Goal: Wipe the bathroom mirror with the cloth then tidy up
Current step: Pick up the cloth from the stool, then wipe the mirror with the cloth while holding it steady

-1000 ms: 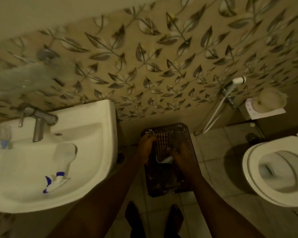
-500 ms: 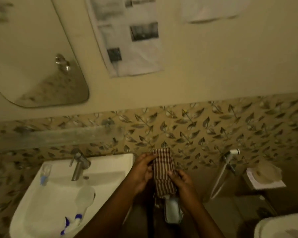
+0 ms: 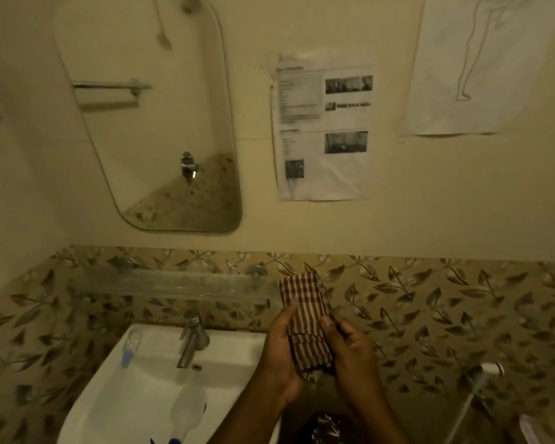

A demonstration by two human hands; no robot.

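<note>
Head view, read from nine o'clock across to three. At about ten o'clock hangs the rounded frameless wall mirror (image 3: 154,123), dull and speckled toward its lower edge, with no cloth on it yet. Below it, near eight o'clock, the white ceramic basin (image 3: 148,389) carries a steel tap (image 3: 191,342), and a clear plastic spray bottle with a blue nozzle (image 3: 186,411) lies inside the bowl. Just right of centre, around five o'clock, both hands hold the brown-and-white checked cloth (image 3: 305,318) upright in front of the leaf-patterned tiles. The left hand (image 3: 281,357) cups its left edge; the right hand (image 3: 350,350) presses from the other side.

Risk, as I judge it: the cloth is folded thick and pinched only along its sides, so a loosened grip could drop it toward the basin rim or floor. The bottle lying in the bowl may roll if bumped.

Fingers of both hands (image 3: 289,315) are curled closed against the cloth, thumbs on its front, gripping it between them.
</note>
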